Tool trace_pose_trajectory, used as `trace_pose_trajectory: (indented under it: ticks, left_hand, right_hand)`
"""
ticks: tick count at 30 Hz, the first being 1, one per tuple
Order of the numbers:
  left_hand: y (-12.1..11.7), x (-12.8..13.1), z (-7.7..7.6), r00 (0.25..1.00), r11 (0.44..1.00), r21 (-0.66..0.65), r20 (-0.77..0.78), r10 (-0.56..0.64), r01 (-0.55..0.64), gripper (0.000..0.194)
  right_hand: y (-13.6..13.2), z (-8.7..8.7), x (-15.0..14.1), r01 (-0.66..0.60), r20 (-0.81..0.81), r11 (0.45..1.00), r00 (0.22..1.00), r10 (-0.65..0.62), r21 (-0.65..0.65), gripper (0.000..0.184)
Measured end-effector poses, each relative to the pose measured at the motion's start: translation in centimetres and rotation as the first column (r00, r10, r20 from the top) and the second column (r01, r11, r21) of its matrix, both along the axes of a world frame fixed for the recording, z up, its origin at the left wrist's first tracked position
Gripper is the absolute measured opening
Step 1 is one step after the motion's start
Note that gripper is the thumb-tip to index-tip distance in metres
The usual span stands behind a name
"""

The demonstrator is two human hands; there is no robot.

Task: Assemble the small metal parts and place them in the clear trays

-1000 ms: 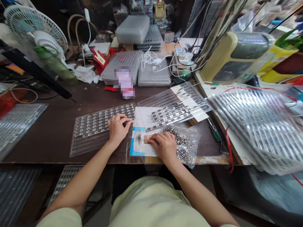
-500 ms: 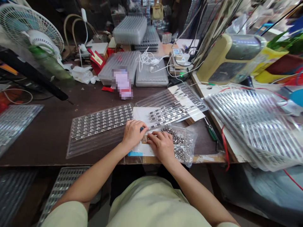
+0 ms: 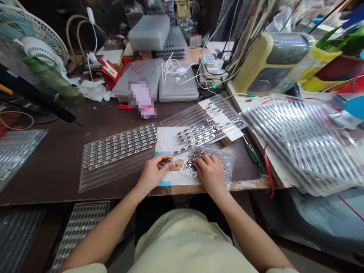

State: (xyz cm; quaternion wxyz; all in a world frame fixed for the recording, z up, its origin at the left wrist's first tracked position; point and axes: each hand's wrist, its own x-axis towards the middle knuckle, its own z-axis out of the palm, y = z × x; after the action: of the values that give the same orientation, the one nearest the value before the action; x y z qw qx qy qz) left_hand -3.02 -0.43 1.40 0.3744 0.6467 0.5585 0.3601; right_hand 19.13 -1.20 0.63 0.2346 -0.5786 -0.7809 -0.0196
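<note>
Inspecting the front edge of the bench [image 3: 48,178], we find both hands working over a white sheet [image 3: 166,136] and a clear bag [image 3: 224,170]. The left hand [image 3: 155,173] is closed to a pinch, with its fingertips [image 3: 167,161] pressed against the thumb on what we take to be a single metal part [image 3: 170,160]; the piece is too small for us to confirm. The right hand [image 3: 209,170] lies palm down with its fingers lightly spread, pressing on a heap of loose parts [image 3: 195,158] in the bag, and we see no pinch there. A small tan pad [image 3: 176,165] lies between the hands.

Left of the sheet, a clear tray [image 3: 119,146] carries close rows of metal parts. A second tray [image 3: 204,121] lies across the sheet's far edge, with parts in its rows. A green-handled screwdriver [image 3: 251,151] lies right of the bag, and a stack of trays [image 3: 301,144] stands at the bench's right end.

We judge the step in hand to be picking single parts from the heap while the right hand works among them. The next move, in our view, calls for a firm pinch, so that the part does not fall back among the loose ones.
</note>
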Motion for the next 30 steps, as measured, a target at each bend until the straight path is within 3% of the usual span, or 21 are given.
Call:
trace_pose_trajectory:
  ticks: [6, 15, 24, 30]
  left_hand:
    - [-0.6, 0.9, -0.9, 0.994, 0.985, 0.172, -0.110, -0.014, 0.033, 0.014]
    - [-0.4, 1.5, -1.4, 0.983, 0.974, 0.220, -0.184, -0.015, 0.056, 0.014]
    - [-0.4, 1.6, -1.3, 0.981, 0.976, 0.211, -0.193, -0.012, 0.054, 0.012]
    - [-0.2, 1.1, -1.1, 0.992, 0.969, 0.213, -0.004, 0.126, -0.122, 0.013]
  right_hand:
    - [0.3, 0.0, 0.4, -0.002, -0.151, 1.000, 0.989, 0.006, 0.023, 0.015]
    - [0.0, 0.3, 0.4, -0.078, -0.383, 0.995, 0.923, 0.049, -0.061, 0.017]
    - [0.2, 0.3, -0.9, -0.130, -0.404, 0.986, 0.912, 0.078, -0.101, 0.014]
    - [0.7, -0.1, -4.1, -0.136, -0.249, 0.987, 0.962, 0.110, -0.090, 0.013]
